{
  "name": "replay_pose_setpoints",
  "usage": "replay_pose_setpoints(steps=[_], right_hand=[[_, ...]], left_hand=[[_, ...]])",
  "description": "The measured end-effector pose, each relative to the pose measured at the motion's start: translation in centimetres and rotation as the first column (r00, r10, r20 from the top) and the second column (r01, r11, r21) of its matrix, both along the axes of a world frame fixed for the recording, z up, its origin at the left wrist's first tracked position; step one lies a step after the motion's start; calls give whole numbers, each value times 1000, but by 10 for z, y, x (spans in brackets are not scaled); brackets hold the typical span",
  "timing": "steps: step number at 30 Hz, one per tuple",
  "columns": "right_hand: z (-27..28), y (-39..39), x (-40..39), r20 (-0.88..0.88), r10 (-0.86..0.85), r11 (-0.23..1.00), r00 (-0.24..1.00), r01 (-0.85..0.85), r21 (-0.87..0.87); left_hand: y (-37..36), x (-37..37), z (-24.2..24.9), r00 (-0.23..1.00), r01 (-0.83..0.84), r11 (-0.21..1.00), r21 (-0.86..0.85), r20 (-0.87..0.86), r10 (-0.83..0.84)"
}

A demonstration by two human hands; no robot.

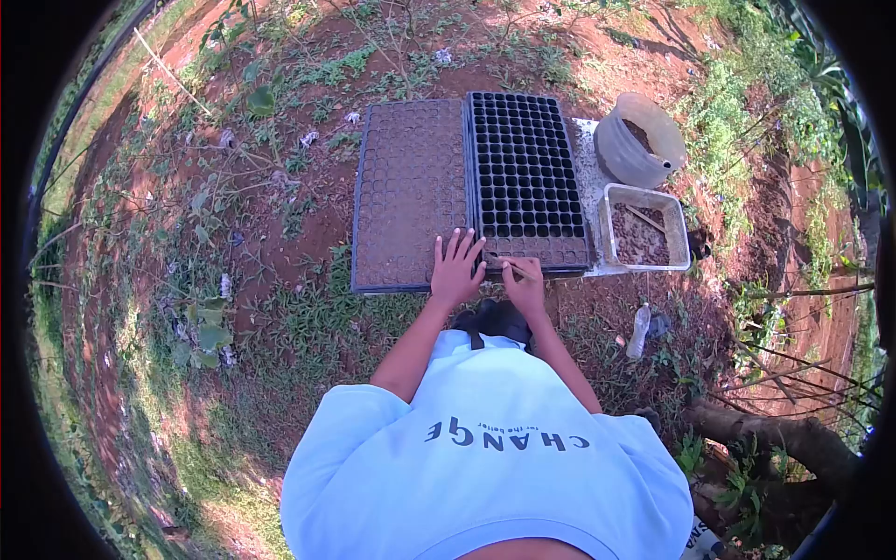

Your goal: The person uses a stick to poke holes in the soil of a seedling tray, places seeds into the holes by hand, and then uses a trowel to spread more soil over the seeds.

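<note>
Two seedling trays lie side by side on the ground. The left seedling tray (pixel 411 187) has cells filled with brown soil. The right seedling tray (pixel 523 163) shows dark hollow cells, with soil in the rows at its near end. My left hand (pixel 455 273) rests with spread fingers where the near ends of the trays meet. My right hand (pixel 525 287) is closed around a thin brown stick (pixel 509 264), over the soil-filled near rows of the right tray. The stick's tip points left towards my left hand.
Right of the trays, a rectangular plastic tub (pixel 646 261) holds brown soil and a flat wooden piece (pixel 644 218). Behind it stands a cut plastic container (pixel 621 149) with soil inside. A plastic bottle (pixel 639 331) lies on the grass. A thick branch (pixel 784 434) is at lower right.
</note>
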State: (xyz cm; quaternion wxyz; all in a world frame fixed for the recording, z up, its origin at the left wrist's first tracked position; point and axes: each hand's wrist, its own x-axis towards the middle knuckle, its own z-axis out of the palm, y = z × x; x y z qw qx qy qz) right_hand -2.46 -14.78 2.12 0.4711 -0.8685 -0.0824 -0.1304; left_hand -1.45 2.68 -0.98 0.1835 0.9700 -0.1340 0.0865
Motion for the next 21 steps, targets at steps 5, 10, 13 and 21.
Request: replay_pose_setpoints(steps=[5, 10, 13, 21], right_hand=[[-5, -5, -1, -34, 3, 1000, 999, -4, -14], [-5, -3, -4, -49, -1, 999, 999, 2, 35], [-6, -5, -3, -34, 17, 999, 999, -16, 29], [-5, -2, -3, -10, 31, 999, 999, -31, 25]], left_hand=[[-1, 0, 1, 1000, -1, 1000, -5, 10, 1], [-1, 0, 3, 1000, -10, 1000, -9, 2, 10], [-1, 1, 2, 1000, -8, 1000, -5, -2, 8], [-1, 0, 2, 1000, -11, 1000, -1, -4, 11]])
